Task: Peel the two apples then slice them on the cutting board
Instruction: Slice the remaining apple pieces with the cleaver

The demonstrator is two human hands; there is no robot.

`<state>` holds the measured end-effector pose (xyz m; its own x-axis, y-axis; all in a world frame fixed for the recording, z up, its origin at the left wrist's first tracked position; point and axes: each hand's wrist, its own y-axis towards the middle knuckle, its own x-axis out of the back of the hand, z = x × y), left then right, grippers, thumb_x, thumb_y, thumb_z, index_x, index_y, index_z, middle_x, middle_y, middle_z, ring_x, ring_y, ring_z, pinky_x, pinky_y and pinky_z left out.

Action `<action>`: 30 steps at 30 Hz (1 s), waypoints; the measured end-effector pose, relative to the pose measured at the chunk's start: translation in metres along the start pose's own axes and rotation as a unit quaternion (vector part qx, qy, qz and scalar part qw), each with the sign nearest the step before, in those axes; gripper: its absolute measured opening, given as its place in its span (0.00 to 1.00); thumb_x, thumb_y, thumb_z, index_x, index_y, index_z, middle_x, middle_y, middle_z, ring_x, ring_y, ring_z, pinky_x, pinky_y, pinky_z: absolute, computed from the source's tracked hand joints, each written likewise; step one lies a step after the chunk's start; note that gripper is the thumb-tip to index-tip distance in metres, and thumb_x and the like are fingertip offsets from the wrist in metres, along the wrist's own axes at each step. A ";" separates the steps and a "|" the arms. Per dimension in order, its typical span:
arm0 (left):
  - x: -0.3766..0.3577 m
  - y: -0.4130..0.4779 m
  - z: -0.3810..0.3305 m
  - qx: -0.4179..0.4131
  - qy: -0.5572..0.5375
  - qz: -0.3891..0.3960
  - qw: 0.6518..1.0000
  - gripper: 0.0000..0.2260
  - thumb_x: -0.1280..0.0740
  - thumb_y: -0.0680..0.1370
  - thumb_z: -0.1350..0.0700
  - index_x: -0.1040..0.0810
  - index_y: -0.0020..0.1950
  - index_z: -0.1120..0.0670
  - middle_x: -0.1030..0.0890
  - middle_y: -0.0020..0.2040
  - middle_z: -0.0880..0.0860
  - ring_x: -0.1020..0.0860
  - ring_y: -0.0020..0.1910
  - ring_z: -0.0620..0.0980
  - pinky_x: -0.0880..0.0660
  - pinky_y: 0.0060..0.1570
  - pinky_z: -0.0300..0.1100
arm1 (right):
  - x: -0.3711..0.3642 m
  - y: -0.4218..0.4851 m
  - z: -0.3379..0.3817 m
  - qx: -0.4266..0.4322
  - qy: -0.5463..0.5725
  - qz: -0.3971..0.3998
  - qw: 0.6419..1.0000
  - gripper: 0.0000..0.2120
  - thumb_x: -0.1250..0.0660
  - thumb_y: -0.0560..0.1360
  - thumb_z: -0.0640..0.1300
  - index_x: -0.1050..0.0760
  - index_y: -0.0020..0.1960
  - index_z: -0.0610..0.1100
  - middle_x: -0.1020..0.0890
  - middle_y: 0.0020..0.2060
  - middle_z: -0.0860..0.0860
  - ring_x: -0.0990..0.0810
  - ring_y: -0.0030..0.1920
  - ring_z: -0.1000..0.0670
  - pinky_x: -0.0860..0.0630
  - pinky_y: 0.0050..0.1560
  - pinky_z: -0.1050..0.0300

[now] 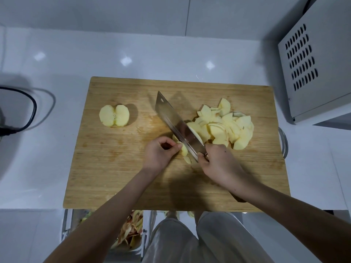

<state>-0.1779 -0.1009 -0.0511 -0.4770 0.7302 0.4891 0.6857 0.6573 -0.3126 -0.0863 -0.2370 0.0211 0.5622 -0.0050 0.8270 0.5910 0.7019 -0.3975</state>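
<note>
I see the left hand (158,154) pinching the apple piece (183,149) (peeled); the right hand (218,164) grips the cleaver (176,124) beside the slices (226,128).

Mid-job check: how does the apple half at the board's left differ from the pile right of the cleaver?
The apple half is unsliced, core showing, and lies alone, untouched; the slice pile is cut thin and heaped beside the cleaver. Both are peeled, pale yellow, on the cutting board.

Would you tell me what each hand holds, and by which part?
The right hand grips the cleaver by its handle; the left hand pinches the apple piece at its uncut end.
</note>
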 end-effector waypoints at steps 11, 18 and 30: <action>0.018 0.012 -0.022 -0.025 0.046 -0.044 0.998 0.04 0.27 0.73 0.54 0.19 0.40 0.54 0.21 0.37 0.46 0.24 0.36 0.40 0.33 0.36 0.27 | 0.032 -0.015 -0.029 0.033 -0.033 -0.122 0.991 0.07 0.35 0.75 0.45 0.26 0.39 0.43 0.28 0.26 0.54 0.29 0.26 0.53 0.35 0.25 0.63; 0.056 -0.009 -0.065 -0.186 0.039 -0.263 0.946 0.08 0.35 0.72 0.56 0.26 0.35 0.58 0.27 0.31 0.53 0.28 0.31 0.52 0.32 0.33 0.45 | 0.051 -0.033 -0.051 0.051 -0.058 -0.139 0.987 0.19 0.24 0.64 0.49 0.31 0.47 0.47 0.22 0.32 0.55 0.26 0.27 0.53 0.38 0.26 0.64; -0.065 -0.001 -0.097 -0.345 0.308 0.090 0.882 0.26 0.55 0.79 0.47 0.35 0.74 0.53 0.36 0.74 0.53 0.42 0.76 0.55 0.51 0.75 0.48 | 0.048 -0.032 -0.054 0.055 -0.139 -0.209 0.966 0.30 0.18 0.47 0.43 0.28 0.43 0.38 0.26 0.21 0.52 0.29 0.19 0.51 0.45 0.22 0.64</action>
<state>-0.0943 -0.1669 -0.0035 -0.0830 0.4316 0.8982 0.9926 0.1163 0.0358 -0.0473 -0.2982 0.0522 0.1010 -0.1234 0.9872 0.6598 0.7510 0.0264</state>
